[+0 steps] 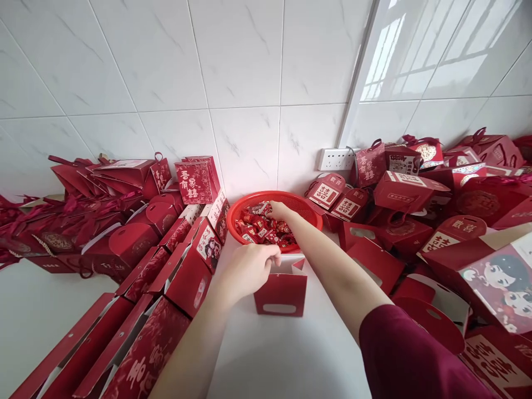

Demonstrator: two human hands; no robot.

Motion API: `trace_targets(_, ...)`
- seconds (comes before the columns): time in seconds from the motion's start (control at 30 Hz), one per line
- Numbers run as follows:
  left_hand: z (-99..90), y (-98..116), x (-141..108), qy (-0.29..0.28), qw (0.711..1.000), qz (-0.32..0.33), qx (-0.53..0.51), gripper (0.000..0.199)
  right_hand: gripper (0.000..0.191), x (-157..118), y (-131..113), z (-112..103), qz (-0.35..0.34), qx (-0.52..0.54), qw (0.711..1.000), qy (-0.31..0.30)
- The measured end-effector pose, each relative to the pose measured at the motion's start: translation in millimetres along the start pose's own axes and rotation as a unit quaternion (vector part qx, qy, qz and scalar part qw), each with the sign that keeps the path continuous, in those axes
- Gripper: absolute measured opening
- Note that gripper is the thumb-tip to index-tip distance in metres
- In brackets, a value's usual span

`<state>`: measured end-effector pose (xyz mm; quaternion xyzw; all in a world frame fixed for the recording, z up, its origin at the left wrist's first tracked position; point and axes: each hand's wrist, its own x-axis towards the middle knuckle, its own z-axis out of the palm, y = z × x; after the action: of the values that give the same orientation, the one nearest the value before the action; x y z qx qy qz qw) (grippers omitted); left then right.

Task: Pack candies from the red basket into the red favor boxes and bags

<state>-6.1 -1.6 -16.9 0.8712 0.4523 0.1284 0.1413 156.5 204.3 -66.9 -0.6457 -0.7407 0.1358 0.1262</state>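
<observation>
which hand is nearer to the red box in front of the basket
The left. The left hand is at the upper left edge of the red box; the right hand is farther off, beyond the box, in the basket over the wrapped sweets.

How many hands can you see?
2. The right hand is in the red basket, at the small wrapped packets. The left hand is by the top of the open red box. No other hands show.
</observation>
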Motion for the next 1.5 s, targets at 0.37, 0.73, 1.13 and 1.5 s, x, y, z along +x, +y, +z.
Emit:
trace_targets(0.37, -9.8, 0, -6, -0.128, 0.989, 0.010, -0.074, 0.055, 0.040, -57, 3, -21, -0.011, 0.052, 0.990, 0.131)
trace_targets(0.73, -8.8, -5, -1, -0.128, 0.989, 0.009, -0.080, 0.054, 0.039, -226, -3, -65, -0.268, 0.459, 0.846, 0.049)
trace_targets(1.13, -9.1, -1, 4, -0.123, 0.989, -0.005, -0.079, 0.049, 0.019, -236, 4, -72, -0.267, 0.284, 0.920, 0.048)
trace_targets(1.5, -14.5, 2, 3, -0.162, 0.972, 0.010, -0.172, 0.039, 0.032, -236, 5, -72, -0.301, 0.149, 0.936, -0.105)
